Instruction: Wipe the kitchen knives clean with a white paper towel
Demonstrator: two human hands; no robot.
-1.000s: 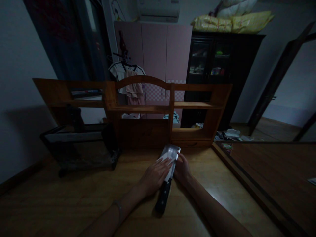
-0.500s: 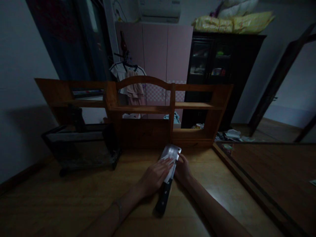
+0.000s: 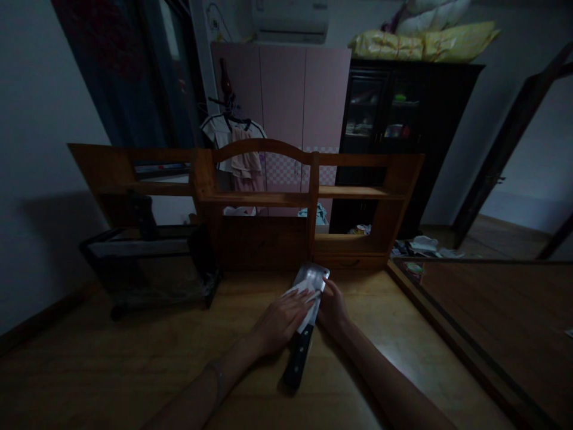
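A cleaver (image 3: 319, 273) with a broad steel blade and a black riveted handle lies slanted over the wooden surface, handle toward me. My right hand (image 3: 333, 307) grips the blade's right edge, its thumb near the small hole at the far corner. On the blade lies a white tissue (image 3: 304, 288), partly hidden under my left hand (image 3: 283, 316). The fingers of that hand stretch across the tissue and press it against the steel. No fingers touch the black handle.
Behind the cleaver stands a wooden shelf unit (image 3: 313, 173). At left is a dark knife block-like holder (image 3: 147, 263) with a black handle upright in it. A raised wooden edge (image 3: 430, 316) runs along the right. Farther back are a pink wardrobe (image 3: 282, 95) and a dark cabinet (image 3: 434, 119).
My left hand and the tissue have shifted very slightly on the blade, and more of the tissue shows now. The right hand keeps its grip; the cleaver is nearly unmoved.
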